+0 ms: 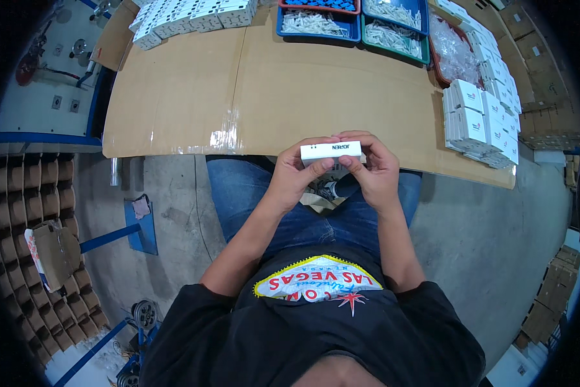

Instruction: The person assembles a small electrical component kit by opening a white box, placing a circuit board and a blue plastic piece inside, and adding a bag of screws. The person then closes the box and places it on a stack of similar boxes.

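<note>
A small white box (330,151) with dark print on its side is held level between my two hands, just at the near edge of the table. My left hand (291,173) grips its left end, thumb on the near side and fingers behind. On the right end, my right hand (379,174) has the same hold, thumb bent against the box. The far fingers of both hands are partly hidden by it. Below the hands, between my legs, is a brown and black thing (323,200) I cannot make out.
Flattened cardboard (174,97) covers the table. At the back stand a blue tray (319,39) and a green tray (396,57) of small white parts, and a reddish tray (439,72) of clear plastic bags. White boxes are stacked at right (471,126) and back left (193,16).
</note>
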A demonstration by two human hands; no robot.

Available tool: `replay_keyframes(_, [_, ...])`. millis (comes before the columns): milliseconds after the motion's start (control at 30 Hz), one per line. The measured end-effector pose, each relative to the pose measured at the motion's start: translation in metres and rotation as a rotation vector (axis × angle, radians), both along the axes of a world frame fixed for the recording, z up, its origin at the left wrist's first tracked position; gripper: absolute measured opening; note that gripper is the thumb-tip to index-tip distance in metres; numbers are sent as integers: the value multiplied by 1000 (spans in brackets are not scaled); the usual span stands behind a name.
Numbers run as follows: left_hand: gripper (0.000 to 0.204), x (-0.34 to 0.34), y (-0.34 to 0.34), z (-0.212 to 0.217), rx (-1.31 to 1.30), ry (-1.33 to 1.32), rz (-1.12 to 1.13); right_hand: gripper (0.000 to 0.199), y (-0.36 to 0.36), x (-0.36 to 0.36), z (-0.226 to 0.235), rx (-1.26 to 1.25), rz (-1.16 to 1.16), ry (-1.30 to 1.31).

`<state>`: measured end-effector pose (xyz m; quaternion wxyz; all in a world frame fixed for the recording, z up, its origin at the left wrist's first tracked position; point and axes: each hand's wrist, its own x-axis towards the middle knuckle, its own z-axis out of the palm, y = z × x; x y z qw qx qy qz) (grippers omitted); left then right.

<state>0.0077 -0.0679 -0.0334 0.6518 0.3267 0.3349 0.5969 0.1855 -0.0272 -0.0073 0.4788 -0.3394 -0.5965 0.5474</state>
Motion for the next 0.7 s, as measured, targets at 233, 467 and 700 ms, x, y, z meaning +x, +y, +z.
replay_keyframes(233, [44, 3, 0, 1, -130, -212, 36, 36, -2, -10, 0, -101, -55, 36])
replay_keyframes(467, [54, 4, 6, -6, -182, -409, 23, 41, -9, -14, -3, -131, -128, 83])
replay_keyframes(700, [56, -9, 8, -8, -46, -26, 72, 40, -11, -5, 1, -162, -15, -18])
